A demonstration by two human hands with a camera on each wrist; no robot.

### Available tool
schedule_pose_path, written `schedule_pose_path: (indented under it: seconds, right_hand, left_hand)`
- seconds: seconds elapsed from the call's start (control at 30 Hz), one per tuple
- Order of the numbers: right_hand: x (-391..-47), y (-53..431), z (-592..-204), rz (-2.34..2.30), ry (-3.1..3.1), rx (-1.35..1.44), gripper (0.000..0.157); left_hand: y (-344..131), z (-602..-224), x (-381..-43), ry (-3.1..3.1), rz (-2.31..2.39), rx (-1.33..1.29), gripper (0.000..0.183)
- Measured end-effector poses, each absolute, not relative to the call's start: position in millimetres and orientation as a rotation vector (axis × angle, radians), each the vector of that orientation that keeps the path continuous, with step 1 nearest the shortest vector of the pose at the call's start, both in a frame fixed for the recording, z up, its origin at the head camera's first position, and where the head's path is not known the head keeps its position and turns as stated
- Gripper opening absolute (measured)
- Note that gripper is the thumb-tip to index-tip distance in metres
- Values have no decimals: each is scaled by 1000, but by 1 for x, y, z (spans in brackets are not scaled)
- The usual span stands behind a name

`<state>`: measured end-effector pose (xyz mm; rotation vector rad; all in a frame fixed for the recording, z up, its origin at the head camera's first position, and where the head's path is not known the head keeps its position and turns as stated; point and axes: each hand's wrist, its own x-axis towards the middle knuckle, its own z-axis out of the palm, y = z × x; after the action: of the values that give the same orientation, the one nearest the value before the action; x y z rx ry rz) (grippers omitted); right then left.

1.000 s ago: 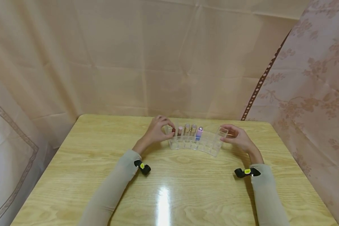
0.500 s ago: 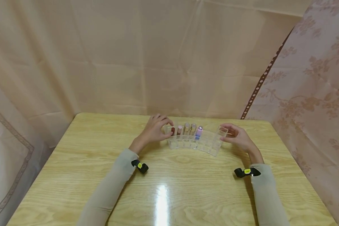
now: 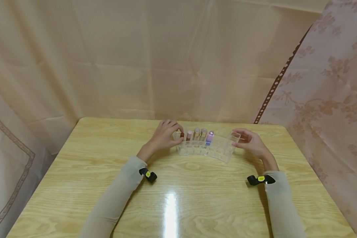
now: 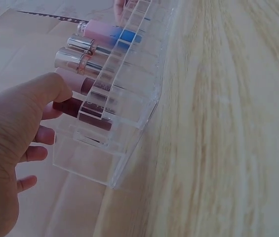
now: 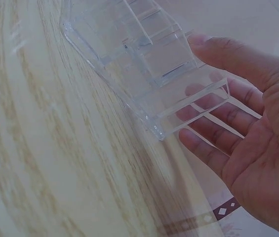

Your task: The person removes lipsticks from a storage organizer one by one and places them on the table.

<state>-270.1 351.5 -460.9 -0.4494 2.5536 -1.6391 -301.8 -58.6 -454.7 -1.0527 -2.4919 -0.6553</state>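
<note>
Dark-red lipstick (image 4: 74, 107) sat near the left edge of the clear organizer (image 3: 217, 152) | left hand (image 3: 165, 135) pinched it | right hand (image 3: 252, 144) gripped the opposite edge, probably for steadiness

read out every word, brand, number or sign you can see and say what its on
No text is clear enough to quote.
Dark red lipstick: pale lettering, too blurred to read.
Pink-capped lipstick: light marks, too blurred to read.
Left wrist's yellow tag: too small to read.
Right wrist's yellow tag: too small to read.
</note>
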Motion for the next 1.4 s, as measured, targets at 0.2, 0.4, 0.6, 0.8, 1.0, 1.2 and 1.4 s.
schedule_pose_path:
  seconds: [0.2, 0.4, 0.6, 0.8, 1.0, 1.2, 1.4]
  right_hand:
    - [-274, 353, -460, -1639, 2551, -460, 58]
    - [-274, 353, -459, -1657, 2532, -495, 59]
    - [-274, 353, -459, -1647, 2541, -495, 58]
    - [-273, 352, -458, -1596, 2577, -475, 58]
    - [-271, 351, -457, -1575, 2583, -444, 58]
    - [-269, 353, -459, -1558, 2592, -436, 58]
    - [-269, 352, -457, -1561, 2588, -451, 59]
  left_hand:
    - [-59, -454, -303, -2470, -654, -1048, 13]
    - [-59, -451, -301, -2461, -689, -1057, 13]
    - [-59, -450, -301, -2457, -680, -1058, 13]
    - [-59, -451, -300, -2470, -693, -1065, 11]
    - [-57, -455, -300, -2488, -734, -1060, 12]
    - [-55, -457, -299, -2492, -717, -1067, 13]
    - [-56, -455, -297, -2495, -680, -1057, 13]
